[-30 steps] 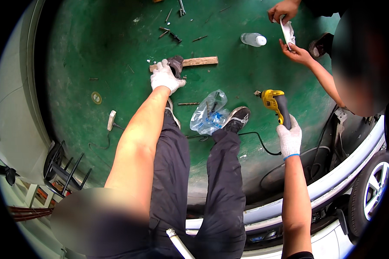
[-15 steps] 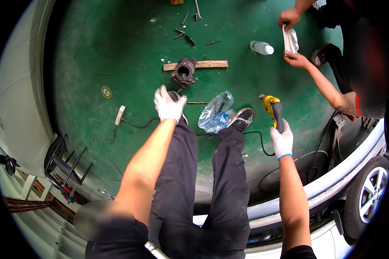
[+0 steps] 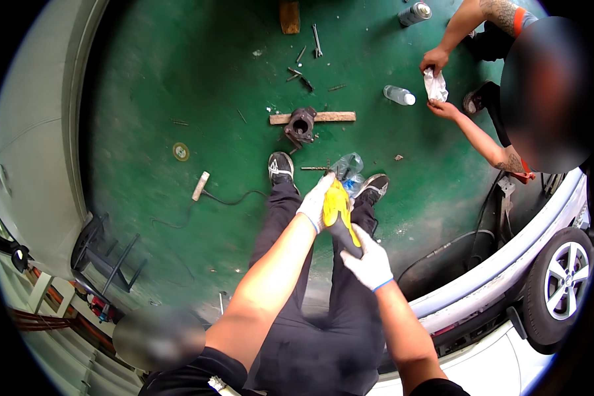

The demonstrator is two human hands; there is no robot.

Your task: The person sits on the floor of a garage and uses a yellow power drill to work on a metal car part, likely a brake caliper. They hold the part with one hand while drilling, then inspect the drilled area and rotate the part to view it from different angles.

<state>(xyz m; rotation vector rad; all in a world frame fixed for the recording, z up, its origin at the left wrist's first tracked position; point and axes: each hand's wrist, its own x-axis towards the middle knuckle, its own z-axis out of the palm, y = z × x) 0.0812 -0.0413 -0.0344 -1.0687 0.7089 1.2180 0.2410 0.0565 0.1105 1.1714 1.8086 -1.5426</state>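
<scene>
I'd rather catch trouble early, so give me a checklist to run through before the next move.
1. Left hand on the yellow drill: ok, it grasps the front housing.
2. Right hand firmly closed on the drill's grip: cannot tell; it is at the grip, thumb spread.
3. Both hands gloved: ok, white gloves.
4. Space between the shoes uncluttered: not ok; a plastic bag and a long drill bit lie there.
5. Dark metal part clamped: not ok; no clamp shows on it.
6. Co-worker's hands away from the drill: ok, they hold a white cloth.
</scene>
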